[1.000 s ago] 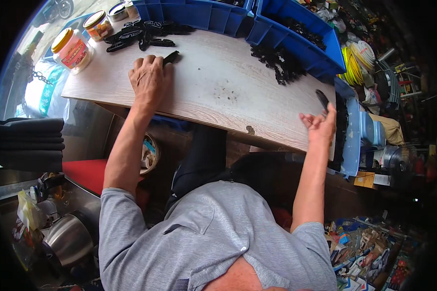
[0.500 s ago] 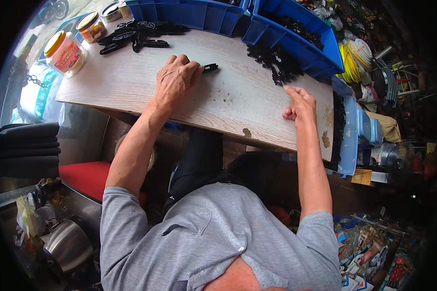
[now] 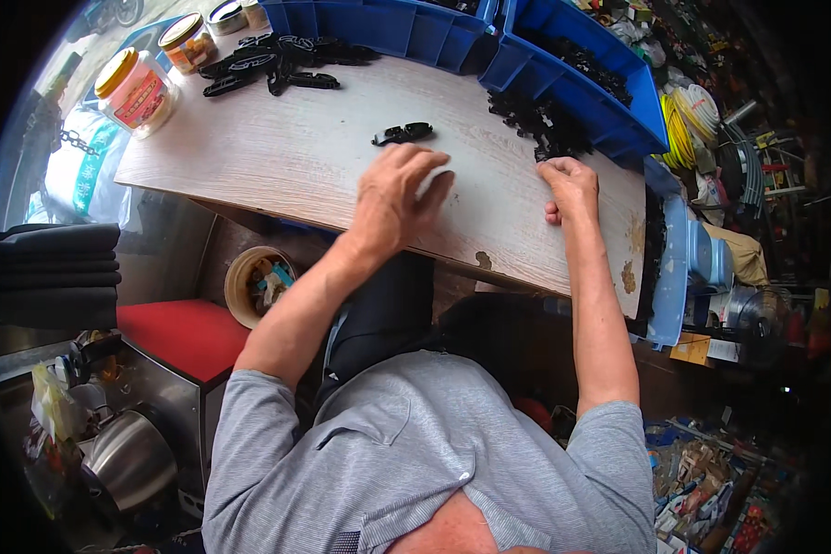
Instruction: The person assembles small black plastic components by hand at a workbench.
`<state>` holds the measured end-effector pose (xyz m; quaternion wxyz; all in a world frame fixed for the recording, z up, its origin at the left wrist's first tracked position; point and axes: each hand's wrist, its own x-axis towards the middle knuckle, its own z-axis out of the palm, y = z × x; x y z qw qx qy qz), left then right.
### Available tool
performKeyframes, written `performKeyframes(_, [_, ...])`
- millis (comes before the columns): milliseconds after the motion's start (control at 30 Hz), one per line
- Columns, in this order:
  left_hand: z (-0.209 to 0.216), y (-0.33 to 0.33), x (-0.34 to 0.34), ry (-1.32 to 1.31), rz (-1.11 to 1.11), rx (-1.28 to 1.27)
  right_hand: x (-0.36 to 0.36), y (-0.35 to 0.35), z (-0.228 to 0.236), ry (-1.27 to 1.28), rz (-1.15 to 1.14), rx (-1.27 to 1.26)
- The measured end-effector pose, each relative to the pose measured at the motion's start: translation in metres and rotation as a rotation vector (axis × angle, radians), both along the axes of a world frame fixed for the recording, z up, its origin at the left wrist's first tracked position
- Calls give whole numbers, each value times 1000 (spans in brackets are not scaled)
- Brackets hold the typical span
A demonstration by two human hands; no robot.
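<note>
On the pale wooden table lies a long black plastic part (image 3: 403, 134), alone and just beyond my left hand (image 3: 400, 197). That hand is open, its fingers apart and slightly blurred, with nothing in it. My right hand (image 3: 572, 189) has thumb and fingers pinched together at the near edge of a heap of small black parts (image 3: 547, 127). Whether a piece is between those fingertips is too small to see. A pile of similar long black parts (image 3: 277, 63) lies at the table's far left.
Two blue bins (image 3: 563, 74) stand along the far edge, the right one holding more black pieces. Jars (image 3: 138, 92) line the far left corner of the table (image 3: 249, 157). Below the near edge sit a bucket (image 3: 249, 286) with scraps and a red-topped surface (image 3: 175, 332).
My left hand has let go of the long black part and drawn back toward me and right. The right hand's fingers have closed into a pinch by the small-part heap.
</note>
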<state>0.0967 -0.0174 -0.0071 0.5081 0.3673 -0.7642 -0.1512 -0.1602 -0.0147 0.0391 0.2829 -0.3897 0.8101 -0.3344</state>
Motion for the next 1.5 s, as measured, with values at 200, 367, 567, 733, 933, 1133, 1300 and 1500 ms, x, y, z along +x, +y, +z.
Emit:
performKeyframes(200, [-1,12,-58,258,-183,306,-1,25,-3,-617,108,-63])
performKeyframes(367, [-3,3,-74,329,-331,466,10,38,-16,-759,313,-148])
performKeyframes(567, [5,4,-65,543,-474,862,31,50,-7,-796,192,-199])
performKeyframes(733, [8,3,-62,787,-486,1060,35,51,-15,-781,235,-350])
performKeyframes(933, [3,3,-62,709,-521,1055,32,49,-26,-742,295,-360])
performKeyframes(1133, [16,6,-29,91,76,519,32,53,-27,-805,283,-375])
performKeyframes(1300, [3,-30,3,-353,402,160,34,54,-24,-823,266,-396])
performKeyframes(1500, [3,-8,1,-448,220,107,38,54,-23,-817,216,-392])
